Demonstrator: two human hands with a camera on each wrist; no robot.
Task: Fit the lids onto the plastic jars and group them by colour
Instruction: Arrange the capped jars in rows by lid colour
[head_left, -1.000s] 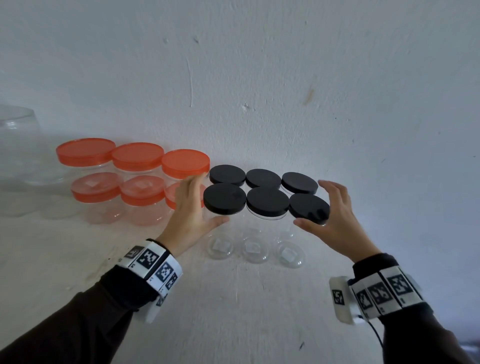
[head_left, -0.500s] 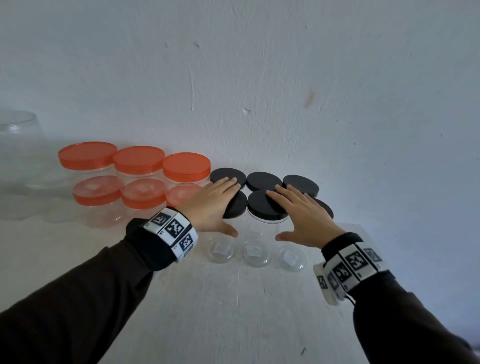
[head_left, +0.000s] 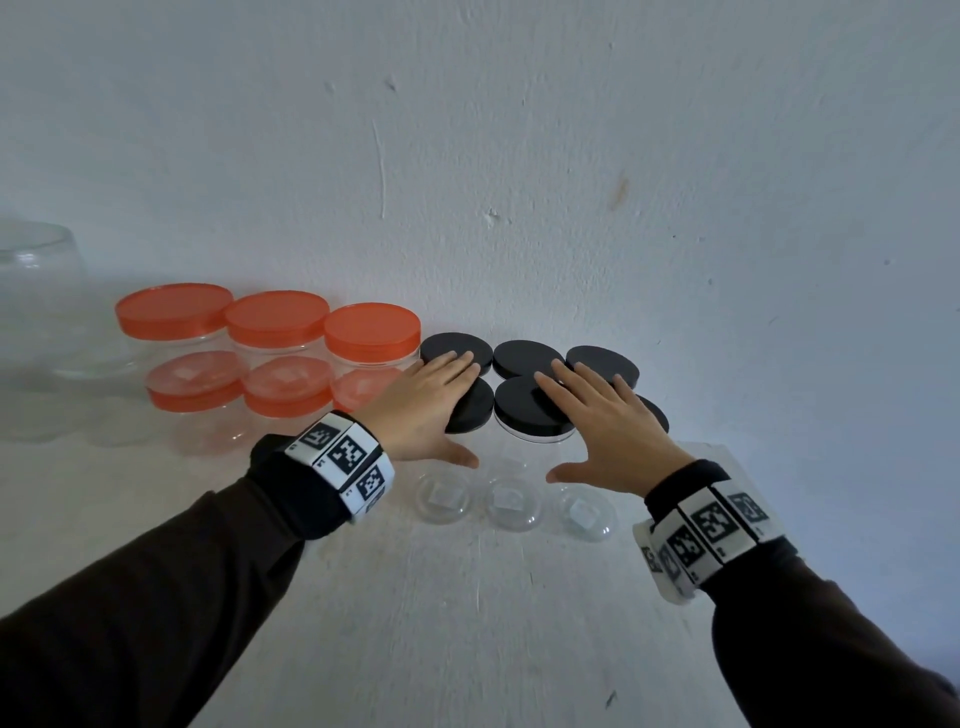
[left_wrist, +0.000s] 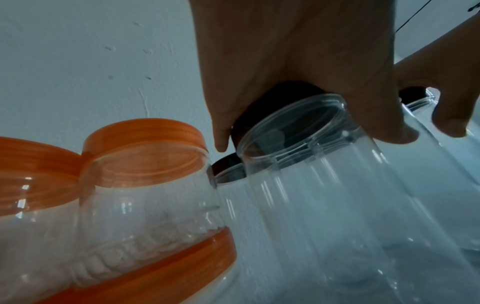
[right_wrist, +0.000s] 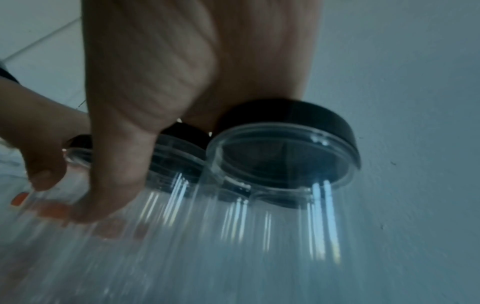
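Several clear jars with black lids stand in two rows against the wall. To their left, several jars with orange lids form their own group. My left hand lies flat on the black lids at the left of that block, fingers straight, thumb down the front jar's side. My right hand rests flat across the black lids on the right, fingers spread, thumb hanging in front. Neither hand curls round a lid.
A large clear glass bowl stands at the far left against the white wall. The pale tabletop stretches toward me in front of the jars. The orange-lidded jars touch the black-lidded ones.
A second ago my hands flanked the black-lidded block at its sides. They rose and came down flat on top of the lids; since half a second ago they have barely shifted.
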